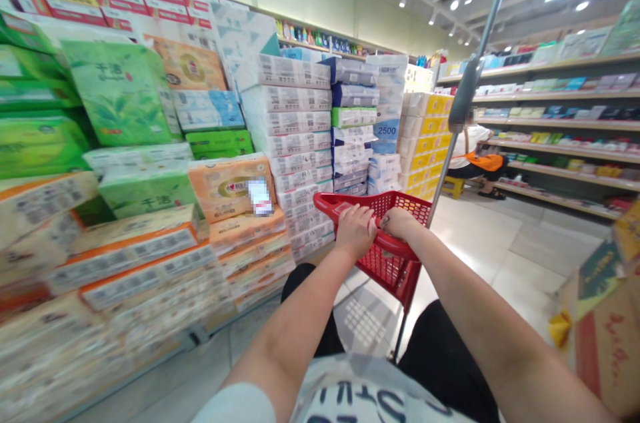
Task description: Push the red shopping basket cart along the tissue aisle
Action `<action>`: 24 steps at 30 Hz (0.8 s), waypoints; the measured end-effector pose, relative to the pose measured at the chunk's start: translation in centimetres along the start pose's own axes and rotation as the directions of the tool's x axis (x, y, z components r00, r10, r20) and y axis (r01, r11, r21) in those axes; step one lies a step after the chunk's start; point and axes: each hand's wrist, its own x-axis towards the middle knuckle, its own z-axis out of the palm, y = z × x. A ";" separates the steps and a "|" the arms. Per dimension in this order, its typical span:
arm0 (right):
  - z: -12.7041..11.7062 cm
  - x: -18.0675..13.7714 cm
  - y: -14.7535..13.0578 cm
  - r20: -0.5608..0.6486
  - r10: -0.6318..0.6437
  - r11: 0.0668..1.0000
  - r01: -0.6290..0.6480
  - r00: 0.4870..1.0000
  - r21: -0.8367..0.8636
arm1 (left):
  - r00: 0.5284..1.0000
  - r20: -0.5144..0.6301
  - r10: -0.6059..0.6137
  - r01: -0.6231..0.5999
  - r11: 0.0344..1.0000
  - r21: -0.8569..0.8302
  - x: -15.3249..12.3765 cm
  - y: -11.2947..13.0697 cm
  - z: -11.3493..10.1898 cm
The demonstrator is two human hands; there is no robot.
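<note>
A red plastic shopping cart [400, 248] stands in front of my body, its mesh basket facing down the aisle. My left hand [356, 230] is closed over the cart's red handle, knuckles up. Close beside it, my right hand [399, 222] also grips the handle, with its fingers partly hidden and bent inward. A long metal pole with a dark grey sleeve [465, 95] rises at the cart's right side and leans to the upper right. Whether it is fixed to the cart I cannot tell. The inside of the basket is mostly hidden.
Stacked tissue packs [240, 186] line the left side, close to the cart. Taller paper stacks [300, 136] continue ahead. A person [470, 150] sits on a yellow stool [454, 187] by the right shelves [565, 123]. Cardboard boxes [607, 323] stand at the near right. Pale floor tiles [505, 243] run between.
</note>
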 end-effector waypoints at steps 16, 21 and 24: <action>0.2 0.2 0.1 -0.008 -0.049 0.999 0.049 0.999 -0.001 | 1.000 0.001 -0.006 0.006 1.000 -0.005 0.0 0.0 0.0; 0.2 0.4 0.1 -0.007 -0.010 1.000 0.010 1.000 -0.014 | 1.000 0.002 -0.008 0.008 1.000 -0.006 0.0 0.0 0.0; 0.3 0.4 0.1 -0.002 -0.021 1.000 0.021 1.000 -0.010 | 1.000 0.000 -0.004 0.004 1.000 -0.009 0.0 0.0 0.0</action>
